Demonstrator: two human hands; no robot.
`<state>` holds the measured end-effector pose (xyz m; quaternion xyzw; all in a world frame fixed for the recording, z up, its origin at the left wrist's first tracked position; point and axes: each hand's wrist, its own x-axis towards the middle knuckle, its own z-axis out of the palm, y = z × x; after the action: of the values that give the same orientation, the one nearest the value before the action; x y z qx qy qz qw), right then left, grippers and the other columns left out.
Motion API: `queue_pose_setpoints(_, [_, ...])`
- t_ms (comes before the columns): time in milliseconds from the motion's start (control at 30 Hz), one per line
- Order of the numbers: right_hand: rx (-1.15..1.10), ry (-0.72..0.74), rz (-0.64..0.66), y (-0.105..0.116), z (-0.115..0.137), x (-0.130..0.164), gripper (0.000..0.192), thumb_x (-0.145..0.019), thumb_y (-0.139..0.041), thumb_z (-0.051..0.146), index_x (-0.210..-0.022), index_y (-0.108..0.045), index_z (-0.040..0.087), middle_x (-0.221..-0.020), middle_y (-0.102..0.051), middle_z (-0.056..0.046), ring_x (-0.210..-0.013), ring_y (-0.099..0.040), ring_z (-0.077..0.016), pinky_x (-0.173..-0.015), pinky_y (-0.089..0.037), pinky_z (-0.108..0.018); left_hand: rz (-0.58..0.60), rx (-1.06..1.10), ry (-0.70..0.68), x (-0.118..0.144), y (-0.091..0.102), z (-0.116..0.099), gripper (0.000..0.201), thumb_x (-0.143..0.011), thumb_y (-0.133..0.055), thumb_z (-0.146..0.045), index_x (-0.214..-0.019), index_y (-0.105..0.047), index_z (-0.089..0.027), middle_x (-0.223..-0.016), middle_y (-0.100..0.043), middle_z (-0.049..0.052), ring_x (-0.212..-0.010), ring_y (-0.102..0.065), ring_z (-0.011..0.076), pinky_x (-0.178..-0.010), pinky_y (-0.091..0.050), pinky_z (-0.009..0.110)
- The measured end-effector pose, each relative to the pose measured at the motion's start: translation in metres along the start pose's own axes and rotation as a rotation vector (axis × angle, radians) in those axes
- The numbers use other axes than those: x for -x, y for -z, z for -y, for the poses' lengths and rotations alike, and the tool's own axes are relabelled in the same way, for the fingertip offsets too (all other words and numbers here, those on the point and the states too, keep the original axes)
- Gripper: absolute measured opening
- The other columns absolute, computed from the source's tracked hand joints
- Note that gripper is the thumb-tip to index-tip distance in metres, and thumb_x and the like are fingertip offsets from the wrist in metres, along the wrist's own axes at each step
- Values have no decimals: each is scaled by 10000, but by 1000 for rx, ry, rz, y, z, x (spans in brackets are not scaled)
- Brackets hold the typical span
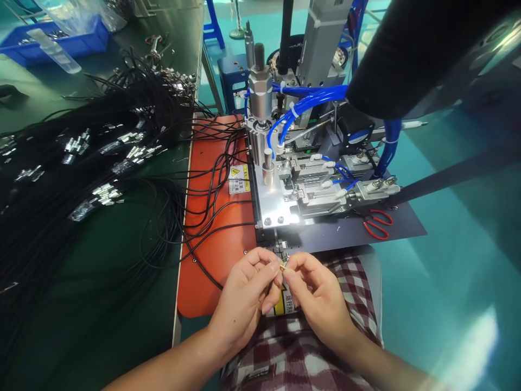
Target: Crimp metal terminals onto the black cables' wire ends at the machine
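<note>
My left hand [246, 296] and my right hand [317, 296] meet in front of me, just below the machine's front edge. Between their fingertips they pinch a small brass-coloured connector [284, 264]. A thin black cable [203, 266] runs from my left hand up across the orange mat [211, 255]. Both hands hover over my checked lap [350, 282]. The small metal assembly machine [309, 184] with blue air hoses [301, 106] stands right behind my hands.
A big heap of black cables with metal connectors [93, 163] covers the green table to the left. Red-handled scissors [378, 222] lie on the dark base plate at the right. A blue bin [61, 41] sits at the far left. A dark sleeve [407, 60] reaches in from the top right.
</note>
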<state>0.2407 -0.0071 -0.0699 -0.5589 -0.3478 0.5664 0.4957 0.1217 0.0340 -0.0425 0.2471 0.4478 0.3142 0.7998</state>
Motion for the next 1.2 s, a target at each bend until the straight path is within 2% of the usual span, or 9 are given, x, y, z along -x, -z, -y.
queue_pose_setpoints(133, [-10,-28,-8,0,-3,0,199,-849,-584,355,-769,-522,184,-601,-505,44,-471,-372,-75,-438,-319,-197,2,-36,-5,-1,2,2,168,-801,-630,-260,-811,-497,-157,-586,-537,-65,-344,-323,-11,-421,-244,156])
queue_pose_setpoints(367, [-43,-93,-21,1,3,-3,260,-807,-605,420,-735,-522,185,-494,-409,80,-418,-322,-70,-392,-271,-188,47,-293,-34,-2,8,5,153,-856,-566,-285,-806,-502,-155,-594,-516,-60,-357,-340,-2,-402,-224,158])
queue_pose_setpoints(567, [-78,-82,-24,0,5,-3,296,-766,-640,462,-718,-532,190,-508,-423,74,-419,-319,-71,-391,-266,-192,35,-190,-33,-2,7,6,195,-838,-579,-325,-787,-497,-155,-612,-521,-58,-355,-323,-10,-413,-210,166])
queue_pose_setpoints(767, [-87,-67,-30,-2,1,-2,256,-784,-644,418,-739,-544,187,-533,-453,67,-432,-335,-69,-398,-268,-191,11,-102,-22,-1,2,5,170,-837,-576,-294,-800,-482,-157,-618,-527,-56,-350,-324,-11,-414,-200,164])
queue_pose_setpoints(1200, [-63,-67,-12,4,7,-4,182,-780,-631,313,-701,-542,176,-511,-456,71,-426,-338,-63,-399,-268,-189,26,-215,-44,-1,4,11,162,-862,-552,-288,-806,-468,-161,-644,-516,-60,-357,-342,-14,-397,-215,152])
